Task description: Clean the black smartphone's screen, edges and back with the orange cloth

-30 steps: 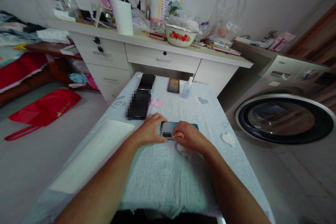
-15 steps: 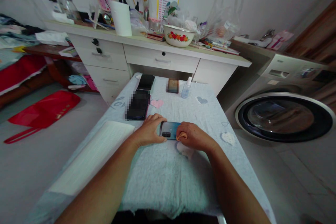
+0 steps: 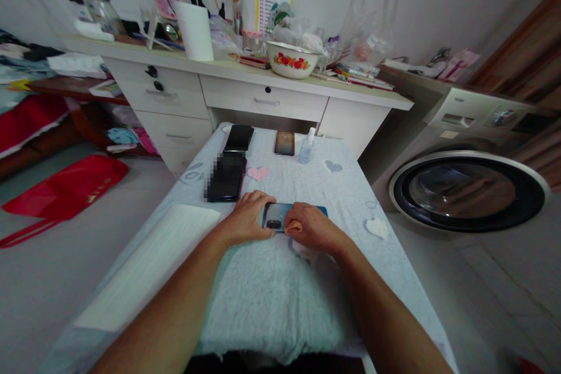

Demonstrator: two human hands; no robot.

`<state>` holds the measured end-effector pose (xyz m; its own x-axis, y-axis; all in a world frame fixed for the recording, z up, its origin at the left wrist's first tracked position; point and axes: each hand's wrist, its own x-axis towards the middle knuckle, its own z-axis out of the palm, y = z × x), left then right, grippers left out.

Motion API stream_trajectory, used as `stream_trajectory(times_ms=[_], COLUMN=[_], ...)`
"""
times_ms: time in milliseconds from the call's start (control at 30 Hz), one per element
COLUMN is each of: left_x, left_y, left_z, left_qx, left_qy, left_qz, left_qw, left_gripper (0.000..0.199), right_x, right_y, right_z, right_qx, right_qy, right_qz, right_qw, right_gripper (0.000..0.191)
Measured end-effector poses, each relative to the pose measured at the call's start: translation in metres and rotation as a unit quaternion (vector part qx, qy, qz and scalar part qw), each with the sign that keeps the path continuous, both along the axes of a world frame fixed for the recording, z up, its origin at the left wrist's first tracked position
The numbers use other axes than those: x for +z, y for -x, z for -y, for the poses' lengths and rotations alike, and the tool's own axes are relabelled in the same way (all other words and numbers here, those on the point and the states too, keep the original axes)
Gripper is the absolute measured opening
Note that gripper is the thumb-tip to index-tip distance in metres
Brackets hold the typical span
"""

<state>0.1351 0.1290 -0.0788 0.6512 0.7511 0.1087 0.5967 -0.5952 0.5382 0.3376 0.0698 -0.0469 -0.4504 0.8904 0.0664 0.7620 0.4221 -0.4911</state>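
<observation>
A blue-silver smartphone [image 3: 277, 213] lies back side up on the cloth-covered table [image 3: 263, 298], its dark camera block towards the left. My left hand [image 3: 246, 219] grips the phone's left end, thumb along the near edge and fingers at the far edge. Bunched in the closed fingers of my right hand [image 3: 314, 225] is a small orange cloth [image 3: 293, 227], pressed against the back of the phone. That hand hides part of the phone; its blue right end shows behind the knuckles.
Beyond my hands stand a clear spray bottle [image 3: 305, 147] and a small framed item [image 3: 284, 143]. Two dark devices, one nearer [image 3: 225, 178] and one farther [image 3: 239, 138], lie at the left. A white folded sheet [image 3: 149, 269] rests by my left forearm. A washing machine [image 3: 464, 123] stands right.
My right hand with the orange cloth has slid left along the phone, uncovering its right end. My left hand keeps its grip. The whole view has shifted slightly.
</observation>
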Motion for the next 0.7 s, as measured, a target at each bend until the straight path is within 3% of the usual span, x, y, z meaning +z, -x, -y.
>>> stream_trajectory(times_ms=[400,700], left_x=[0.001,-0.003], left_y=[-0.001,0.001], left_z=[0.001,0.002], left_qx=[-0.001,0.006], left_qy=[-0.005,-0.005], left_qz=[-0.007,0.004], left_qw=[1.0,1.0], left_gripper=[0.067,0.071], right_x=[-0.01,-0.01], right_y=[0.015,0.001], right_z=[-0.008,-0.01], right_qx=[-0.028,-0.131], right_qy=[-0.036,-0.065], right_qz=[-0.001,0.045], right_qw=[0.999,0.988], right_gripper=[0.01,0.009])
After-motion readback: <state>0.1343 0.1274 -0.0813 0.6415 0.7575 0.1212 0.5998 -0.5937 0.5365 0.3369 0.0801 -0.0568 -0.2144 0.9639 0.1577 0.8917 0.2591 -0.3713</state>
